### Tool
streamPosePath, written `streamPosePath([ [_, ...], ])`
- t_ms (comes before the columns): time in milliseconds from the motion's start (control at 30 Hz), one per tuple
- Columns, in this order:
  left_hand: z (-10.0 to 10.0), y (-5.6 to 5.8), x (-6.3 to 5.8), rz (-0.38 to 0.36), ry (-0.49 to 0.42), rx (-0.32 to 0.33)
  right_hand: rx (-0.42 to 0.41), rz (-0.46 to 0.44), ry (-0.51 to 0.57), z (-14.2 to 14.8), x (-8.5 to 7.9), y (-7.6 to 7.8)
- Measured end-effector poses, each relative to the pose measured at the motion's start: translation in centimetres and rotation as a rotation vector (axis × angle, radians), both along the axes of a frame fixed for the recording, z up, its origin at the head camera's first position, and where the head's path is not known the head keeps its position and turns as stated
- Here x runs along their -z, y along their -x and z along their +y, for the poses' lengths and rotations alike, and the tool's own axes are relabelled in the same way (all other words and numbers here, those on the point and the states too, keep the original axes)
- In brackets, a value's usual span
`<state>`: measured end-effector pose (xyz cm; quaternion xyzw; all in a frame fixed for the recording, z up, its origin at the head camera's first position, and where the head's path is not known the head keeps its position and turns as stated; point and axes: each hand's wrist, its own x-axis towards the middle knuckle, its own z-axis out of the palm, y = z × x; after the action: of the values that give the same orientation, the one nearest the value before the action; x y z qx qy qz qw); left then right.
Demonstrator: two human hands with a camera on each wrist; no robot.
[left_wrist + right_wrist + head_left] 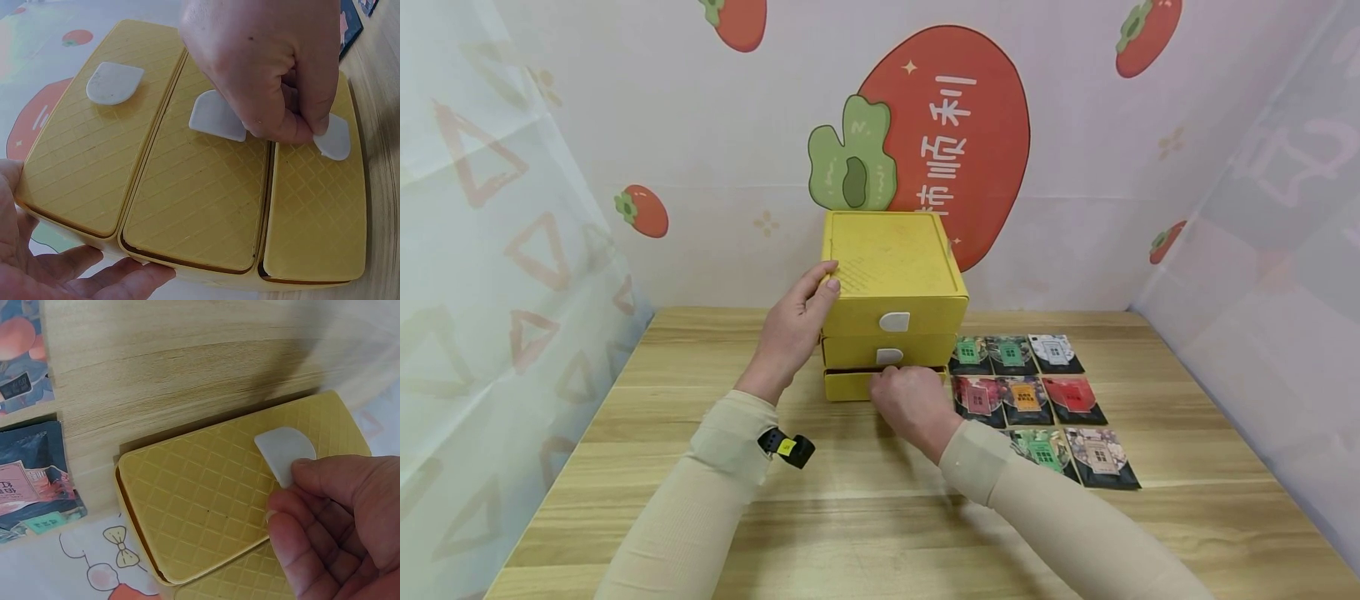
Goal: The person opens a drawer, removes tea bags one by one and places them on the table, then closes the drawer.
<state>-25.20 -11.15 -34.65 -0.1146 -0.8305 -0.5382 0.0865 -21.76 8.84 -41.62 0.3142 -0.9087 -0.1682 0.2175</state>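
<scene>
A yellow three-drawer box [891,250] stands on the table, each drawer front bearing a white tab handle. My left hand [793,325] rests against the box's left side near the top, its fingers spread along the side in the left wrist view. At the bottom drawer [315,212], my right hand [913,404] pinches the white tab handle [284,450] between thumb and fingers. This drawer juts out slightly, with a dark gap along its upper edge. Above it, the middle drawer [200,181] and top drawer [106,150] look closed or nearly so. The drawers' insides are hidden.
Several flat, colourful sachets [1028,400] lie in rows on the wooden table [662,433], right of the box. My right forearm covers part of the nearest row. Behind the box hangs a pale backdrop [730,150] with printed red fruit.
</scene>
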Motion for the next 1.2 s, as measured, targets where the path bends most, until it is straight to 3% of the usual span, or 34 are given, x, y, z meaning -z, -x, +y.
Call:
streamPosePath([
  [533,0.06,0.12,0.01,-0.012,0.003,-0.009,-0.006,0.114,-0.022,-0.28,0.54,0.32],
  [1200,0.11,0.08,-0.02,-0.012,0.009,-0.008,0.021,0.107,0.017,-0.45,0.95,0.46],
])
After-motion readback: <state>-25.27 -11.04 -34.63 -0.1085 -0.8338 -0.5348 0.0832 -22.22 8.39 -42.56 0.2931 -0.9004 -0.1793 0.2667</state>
